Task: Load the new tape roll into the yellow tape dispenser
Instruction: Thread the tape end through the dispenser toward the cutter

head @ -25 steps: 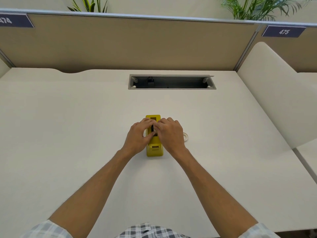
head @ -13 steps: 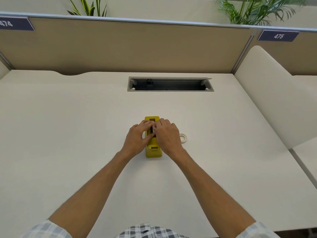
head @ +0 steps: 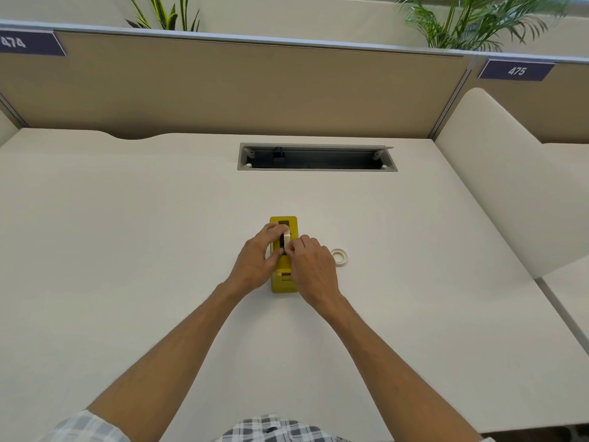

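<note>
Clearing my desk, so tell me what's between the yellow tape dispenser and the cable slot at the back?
Nothing: in the head view, only bare desk lies between the yellow tape dispenser and the cable slot.

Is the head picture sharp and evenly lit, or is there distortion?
Head view: soft even light, faint shadows beside the yellow tape dispenser and both forearms; no glare; wide-angle lens bows the partition; small white ring slightly soft.

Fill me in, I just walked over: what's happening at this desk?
A person is fitting a tape roll into a yellow tape dispenser on the white desk. The left hand grips the roll in the slot; the right hand pinches at it. Another small roll lies to the right.
</note>
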`<state>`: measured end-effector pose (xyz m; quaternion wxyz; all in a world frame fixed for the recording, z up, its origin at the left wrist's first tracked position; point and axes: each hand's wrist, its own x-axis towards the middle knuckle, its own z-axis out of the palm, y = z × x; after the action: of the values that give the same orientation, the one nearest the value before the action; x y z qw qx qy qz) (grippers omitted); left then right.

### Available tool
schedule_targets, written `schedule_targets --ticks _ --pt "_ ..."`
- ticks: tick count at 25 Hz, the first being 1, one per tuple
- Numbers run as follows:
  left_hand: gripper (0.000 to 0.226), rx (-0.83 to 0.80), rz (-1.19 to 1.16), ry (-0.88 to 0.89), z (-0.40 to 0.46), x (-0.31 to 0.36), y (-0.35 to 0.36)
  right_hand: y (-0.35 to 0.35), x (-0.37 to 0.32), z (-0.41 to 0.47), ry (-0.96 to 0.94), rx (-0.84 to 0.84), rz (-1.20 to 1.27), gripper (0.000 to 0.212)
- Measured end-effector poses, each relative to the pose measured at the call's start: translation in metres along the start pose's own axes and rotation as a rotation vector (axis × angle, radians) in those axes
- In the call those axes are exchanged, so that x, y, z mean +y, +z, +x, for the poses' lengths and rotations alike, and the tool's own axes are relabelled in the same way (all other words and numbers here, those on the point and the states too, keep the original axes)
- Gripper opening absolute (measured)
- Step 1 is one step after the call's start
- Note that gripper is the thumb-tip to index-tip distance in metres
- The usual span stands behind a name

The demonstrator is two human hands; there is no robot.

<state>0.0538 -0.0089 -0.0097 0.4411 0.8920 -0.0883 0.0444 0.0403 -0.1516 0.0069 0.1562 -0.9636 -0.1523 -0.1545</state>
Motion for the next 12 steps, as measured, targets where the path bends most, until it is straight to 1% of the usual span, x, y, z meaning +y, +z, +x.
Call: schedule_targets --ticks 4,12 --pt "0.054 0.000 0.023 -0.045 -0.001 -0.002 0.002 -0.002 -0.002 -0.007 0.009 0.004 0.001 0.011" --pt "0.054 -0.058 0.042 -0.022 -0.006 -0.007 0.004 -0.007 -0.006 -0.017 0.032 0.042 0.032 0.010"
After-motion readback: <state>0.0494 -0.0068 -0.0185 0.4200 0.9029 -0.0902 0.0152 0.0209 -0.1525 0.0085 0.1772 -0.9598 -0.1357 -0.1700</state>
